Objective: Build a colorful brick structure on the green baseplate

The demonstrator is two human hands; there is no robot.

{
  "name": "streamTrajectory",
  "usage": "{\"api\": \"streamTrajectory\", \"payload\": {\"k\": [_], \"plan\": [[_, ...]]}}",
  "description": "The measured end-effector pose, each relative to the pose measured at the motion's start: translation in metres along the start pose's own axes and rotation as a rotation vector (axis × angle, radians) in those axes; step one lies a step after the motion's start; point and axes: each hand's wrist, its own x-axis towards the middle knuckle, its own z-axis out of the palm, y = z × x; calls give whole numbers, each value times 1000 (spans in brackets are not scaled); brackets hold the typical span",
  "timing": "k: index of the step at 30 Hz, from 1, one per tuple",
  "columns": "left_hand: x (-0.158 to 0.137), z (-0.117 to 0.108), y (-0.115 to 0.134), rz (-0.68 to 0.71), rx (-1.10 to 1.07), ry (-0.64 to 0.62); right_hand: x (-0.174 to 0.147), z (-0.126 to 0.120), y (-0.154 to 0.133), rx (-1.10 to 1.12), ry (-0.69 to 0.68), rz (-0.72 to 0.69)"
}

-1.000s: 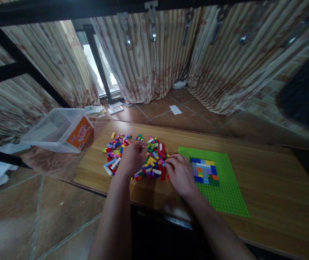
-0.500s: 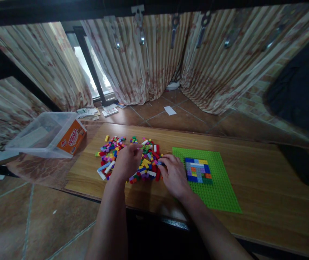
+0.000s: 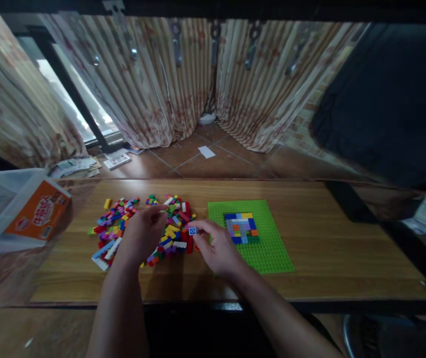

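Note:
My right hand [image 3: 220,247] pinches a small blue toy brick [image 3: 192,230] between thumb and fingertips, over the right edge of the brick pile. My left hand [image 3: 143,233] is closed above the middle of the loose toy bricks [image 3: 171,231]; its fingertips are partly hidden, and what they hold, if anything, cannot be made out. The loose bricks are of many colours and lie spread around and under my left hand. Right of my right hand lies a green baseplate [image 3: 268,248], bearing a roughly square block of joined bricks [image 3: 241,228], blue, grey, orange, yellow and green.
A clear plastic box [image 3: 7,199] with an orange label stands at the left end of the wooden table [image 3: 309,238]. Papers [image 3: 74,166] lie on the floor beyond it. A dark strap-like object [image 3: 350,201] crosses the table at the right. Curtains hang behind.
The view has swung to the right, so everything sits further left. My right hand still holds the blue brick, now turned with its face toward me. My left hand stays over the pile.

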Motion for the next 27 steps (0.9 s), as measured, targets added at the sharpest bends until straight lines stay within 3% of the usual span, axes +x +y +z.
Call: {"api": "streamTrajectory", "payload": {"k": [3, 13, 19, 22, 27], "plan": [[1, 3, 2, 5, 29, -31, -1, -3, -2, 6, 14, -12], [1, 20, 18, 216, 31, -110, 0, -12, 2, 0, 112, -27], [0, 25, 26, 255, -35, -144, -4, -13, 0, 149, 134, 42], [0, 25, 29, 264, -51, -156, -6, -28, 1, 193, 142, 66], [-5, 27, 37, 265, -62, -174, -13, -81, 24, 51, 176, 121]]}}
